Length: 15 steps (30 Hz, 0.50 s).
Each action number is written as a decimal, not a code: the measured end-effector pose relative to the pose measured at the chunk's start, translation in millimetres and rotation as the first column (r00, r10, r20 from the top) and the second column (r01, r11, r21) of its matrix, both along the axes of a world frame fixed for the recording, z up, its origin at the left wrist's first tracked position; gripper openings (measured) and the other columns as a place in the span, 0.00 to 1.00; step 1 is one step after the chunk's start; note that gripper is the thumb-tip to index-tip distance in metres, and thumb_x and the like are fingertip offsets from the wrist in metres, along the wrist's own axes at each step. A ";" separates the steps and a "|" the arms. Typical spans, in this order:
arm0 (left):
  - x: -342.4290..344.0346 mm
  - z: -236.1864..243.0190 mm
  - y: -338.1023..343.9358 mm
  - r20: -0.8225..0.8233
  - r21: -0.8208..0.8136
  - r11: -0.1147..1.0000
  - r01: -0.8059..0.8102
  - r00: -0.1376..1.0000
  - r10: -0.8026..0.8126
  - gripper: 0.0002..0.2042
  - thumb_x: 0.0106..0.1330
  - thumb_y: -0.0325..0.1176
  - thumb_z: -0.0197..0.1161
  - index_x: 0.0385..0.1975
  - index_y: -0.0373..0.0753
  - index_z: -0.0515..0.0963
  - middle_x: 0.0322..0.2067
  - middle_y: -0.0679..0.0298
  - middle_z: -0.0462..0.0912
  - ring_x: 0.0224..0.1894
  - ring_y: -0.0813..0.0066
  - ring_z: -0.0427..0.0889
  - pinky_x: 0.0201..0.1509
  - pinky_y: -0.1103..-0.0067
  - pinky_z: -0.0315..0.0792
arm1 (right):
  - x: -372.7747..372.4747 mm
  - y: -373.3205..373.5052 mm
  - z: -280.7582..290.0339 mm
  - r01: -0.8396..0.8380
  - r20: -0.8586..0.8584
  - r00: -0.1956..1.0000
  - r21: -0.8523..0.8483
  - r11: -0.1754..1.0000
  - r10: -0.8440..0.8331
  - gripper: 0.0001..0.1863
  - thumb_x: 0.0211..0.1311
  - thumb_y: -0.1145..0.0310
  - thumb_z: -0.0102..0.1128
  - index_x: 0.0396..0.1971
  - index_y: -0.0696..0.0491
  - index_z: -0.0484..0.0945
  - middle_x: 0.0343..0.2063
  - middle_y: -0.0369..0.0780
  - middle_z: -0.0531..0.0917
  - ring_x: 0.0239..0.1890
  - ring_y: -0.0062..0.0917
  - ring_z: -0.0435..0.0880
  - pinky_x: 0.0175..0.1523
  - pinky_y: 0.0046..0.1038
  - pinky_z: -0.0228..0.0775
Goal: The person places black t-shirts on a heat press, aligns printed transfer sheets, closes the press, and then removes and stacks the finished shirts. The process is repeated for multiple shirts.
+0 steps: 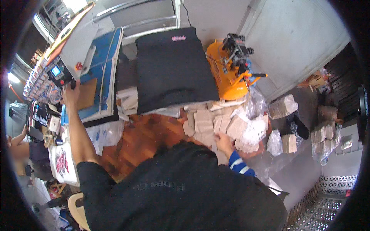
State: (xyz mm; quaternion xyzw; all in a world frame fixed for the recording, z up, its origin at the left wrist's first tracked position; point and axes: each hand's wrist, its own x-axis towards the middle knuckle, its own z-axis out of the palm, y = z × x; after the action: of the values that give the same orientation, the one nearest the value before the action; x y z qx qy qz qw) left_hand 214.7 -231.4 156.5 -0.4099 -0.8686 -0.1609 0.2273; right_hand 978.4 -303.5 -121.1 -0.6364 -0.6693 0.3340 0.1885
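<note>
My left hand [70, 93] reaches out to the machine at the left, its fingers closed around a small black handle [73, 83] beside the control panel. The panel carries a small lit screen [56, 71], and a red push button [79, 66] sits close by. Under my left wrist a flat brown board [88, 93] lies on the machine's blue bed [101, 75]. My right hand [223, 142] hangs lower right with curled fingers, over or against brown paper pieces [204, 125]; whether it holds one is unclear. Ahead, a black cloth [171, 73] is spread flat with a small pink mark.
An orange air compressor [225, 73] stands right of the black cloth. Clear plastic bags [254, 127] and bundled brown stacks [283, 106] lie on the floor to the right. A white perforated crate [327, 192] is at lower right. Another person's arm [19, 138] shows far left.
</note>
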 end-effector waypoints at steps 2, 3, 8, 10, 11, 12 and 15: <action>1.2 3.5 2.0 0.012 -0.075 0.997 -0.028 1.000 0.029 0.36 0.66 0.69 0.59 0.57 0.40 0.83 0.63 0.49 0.78 0.68 0.42 0.71 0.72 0.51 0.62 | -13.2 16.8 35.1 -0.012 -0.069 0.997 0.067 0.998 0.016 0.11 0.63 0.72 0.64 0.43 0.57 0.85 0.42 0.49 0.89 0.45 0.42 0.89 0.51 0.38 0.79; 6.5 3.9 5.2 0.024 -0.114 0.992 -0.056 0.998 0.059 0.37 0.65 0.69 0.60 0.58 0.40 0.82 0.64 0.49 0.78 0.68 0.42 0.71 0.72 0.49 0.62 | -23.2 23.4 53.3 -0.005 -0.172 0.985 0.080 0.997 0.019 0.10 0.62 0.72 0.66 0.42 0.57 0.86 0.42 0.49 0.89 0.45 0.40 0.89 0.50 0.37 0.79; 120.7 4.8 8.5 -0.103 -0.017 0.999 -0.039 0.994 0.037 0.38 0.63 0.64 0.65 0.63 0.38 0.77 0.67 0.50 0.74 0.70 0.44 0.70 0.70 0.43 0.61 | -98.3 51.6 136.6 -0.119 -0.337 0.928 0.142 0.983 0.161 0.09 0.60 0.77 0.67 0.41 0.58 0.86 0.37 0.42 0.88 0.40 0.29 0.87 0.47 0.29 0.78; 197.8 11.4 1.7 -0.041 0.101 0.982 0.158 0.987 -0.154 0.32 0.63 0.56 0.69 0.60 0.38 0.78 0.64 0.50 0.77 0.68 0.44 0.71 0.70 0.48 0.64 | -135.6 59.4 163.3 -0.180 -0.446 0.858 0.203 0.963 0.254 0.09 0.60 0.78 0.68 0.40 0.57 0.86 0.37 0.40 0.87 0.40 0.26 0.86 0.47 0.27 0.78; 229.6 19.0 -11.4 0.089 0.133 0.853 0.505 0.851 -0.518 0.28 0.59 0.44 0.74 0.57 0.38 0.79 0.60 0.49 0.79 0.65 0.45 0.74 0.70 0.54 0.67 | -157.0 60.0 175.4 -0.211 -0.495 0.809 0.258 0.943 0.316 0.08 0.59 0.79 0.68 0.39 0.57 0.86 0.37 0.40 0.87 0.41 0.26 0.86 0.47 0.27 0.78; 266.6 17.2 -28.1 -0.033 0.201 0.627 0.753 0.645 -0.763 0.26 0.54 0.34 0.77 0.55 0.37 0.80 0.55 0.48 0.82 0.59 0.45 0.78 0.65 0.59 0.71 | -174.7 62.4 186.6 -0.244 -0.538 0.753 0.306 0.920 0.379 0.08 0.59 0.80 0.68 0.38 0.57 0.85 0.38 0.40 0.87 0.42 0.25 0.86 0.47 0.27 0.78; 321.4 3.1 -85.9 0.654 0.257 0.433 0.864 0.174 -0.736 0.17 0.60 0.32 0.75 0.49 0.39 0.85 0.46 0.52 0.88 0.51 0.54 0.86 0.55 0.64 0.78 | -229.9 62.8 218.4 -0.378 -0.637 0.547 0.392 0.839 0.544 0.08 0.57 0.81 0.70 0.37 0.56 0.85 0.39 0.40 0.87 0.44 0.26 0.85 0.49 0.28 0.77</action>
State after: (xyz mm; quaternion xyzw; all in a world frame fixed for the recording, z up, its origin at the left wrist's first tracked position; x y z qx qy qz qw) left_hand 536.1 -317.3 159.7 -0.7286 -0.5439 -0.3185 -0.2680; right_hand 748.6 -240.7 97.3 -0.2270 -0.7127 0.5235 0.4080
